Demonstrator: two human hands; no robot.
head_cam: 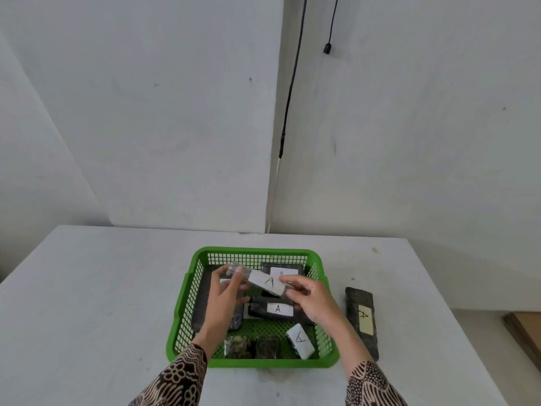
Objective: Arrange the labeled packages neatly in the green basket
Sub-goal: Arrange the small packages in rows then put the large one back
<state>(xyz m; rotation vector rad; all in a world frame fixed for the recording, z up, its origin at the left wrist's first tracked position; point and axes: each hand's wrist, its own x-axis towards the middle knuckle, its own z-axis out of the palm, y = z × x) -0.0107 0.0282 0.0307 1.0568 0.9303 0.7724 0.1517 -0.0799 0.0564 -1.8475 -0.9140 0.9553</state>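
While your left hand [227, 291] and right hand [310, 300] pinch opposite ends of the labeled package [265, 281] above the green basket [187, 291], it looks light and soft. Grip its ends, since the clear wrap may slip.

Worktop [102, 288] left of the green basket [317, 256] lies open for approach, whereas the right side is narrowed by a dark package [361, 320] lying just beside the basket, whose floor is largely covered by packages.
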